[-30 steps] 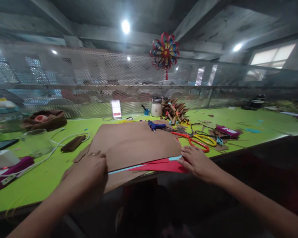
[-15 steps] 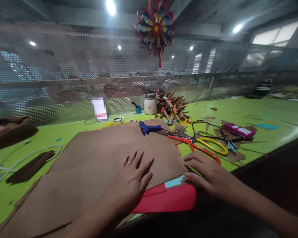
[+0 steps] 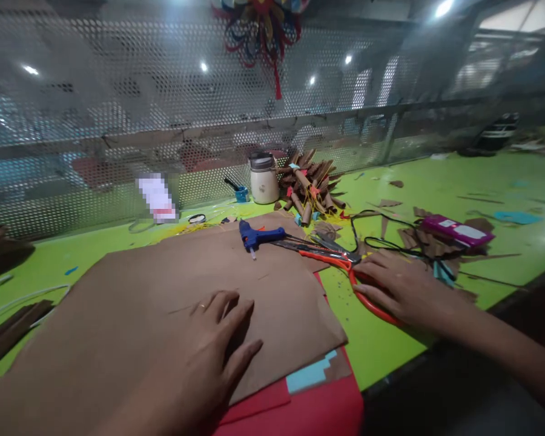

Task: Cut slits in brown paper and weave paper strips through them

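Note:
My left hand (image 3: 200, 357) lies flat on a large brown paper sheet (image 3: 131, 290), fingers spread, a ring on one finger. Under the sheet's near right corner, red paper (image 3: 313, 412) and a light blue piece (image 3: 309, 375) stick out. My right hand (image 3: 404, 287) rests with outstretched fingers over the handles of the red scissors (image 3: 331, 260), which lie on the green table (image 3: 381, 351) right of the sheet. A blue glue gun (image 3: 258, 235) lies on the sheet's far edge.
Beyond the sheet stand a white jar (image 3: 263, 178) and a pile of rolled brown paper tubes (image 3: 311, 184) against a perforated metal screen (image 3: 118, 121). A pink box (image 3: 456, 230), a black cable (image 3: 367, 239) and brown scraps lie at right. Brown strips (image 3: 9, 330) lie far left.
My right hand has moved from the red paper's corner away and right onto the scissors. My left hand has slid toward me on the brown sheet. The camera has tipped down.

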Motion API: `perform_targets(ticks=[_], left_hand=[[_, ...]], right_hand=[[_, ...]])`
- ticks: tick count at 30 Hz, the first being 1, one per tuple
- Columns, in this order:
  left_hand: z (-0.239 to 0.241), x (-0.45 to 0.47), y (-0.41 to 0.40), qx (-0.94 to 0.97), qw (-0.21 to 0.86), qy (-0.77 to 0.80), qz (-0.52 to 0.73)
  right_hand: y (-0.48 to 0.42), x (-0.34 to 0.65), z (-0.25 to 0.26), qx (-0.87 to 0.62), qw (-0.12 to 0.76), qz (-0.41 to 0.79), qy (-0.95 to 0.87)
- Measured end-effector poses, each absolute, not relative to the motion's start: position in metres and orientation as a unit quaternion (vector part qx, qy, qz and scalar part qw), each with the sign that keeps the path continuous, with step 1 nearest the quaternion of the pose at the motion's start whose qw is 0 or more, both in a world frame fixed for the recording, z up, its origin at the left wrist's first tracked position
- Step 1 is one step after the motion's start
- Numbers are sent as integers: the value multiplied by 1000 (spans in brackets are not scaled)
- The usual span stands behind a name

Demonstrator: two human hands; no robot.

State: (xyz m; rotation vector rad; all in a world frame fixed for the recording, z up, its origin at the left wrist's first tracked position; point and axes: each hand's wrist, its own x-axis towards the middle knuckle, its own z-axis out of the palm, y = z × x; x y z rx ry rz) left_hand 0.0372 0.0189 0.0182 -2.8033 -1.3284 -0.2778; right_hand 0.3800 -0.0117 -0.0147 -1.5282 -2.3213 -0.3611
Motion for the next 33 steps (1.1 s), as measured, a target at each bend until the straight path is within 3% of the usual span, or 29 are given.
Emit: perform_targets(ticks=[12, 19, 25, 33], left_hand=[[9, 41, 28, -885, 24, -450, -116], [1, 33, 26, -889, 41, -442, -109], [-4, 26, 28, -883, 12, -455, -112], [-6, 26, 30, -881, 3, -453, -136]], right_hand=[[-14, 373, -17, -524, 243, -107, -810], [-24, 356, -8, -525, 331, -110, -776], [-40, 325, -2, -501, 289, -20, -816], [-52, 302, -1, -540, 406, 87, -732]])
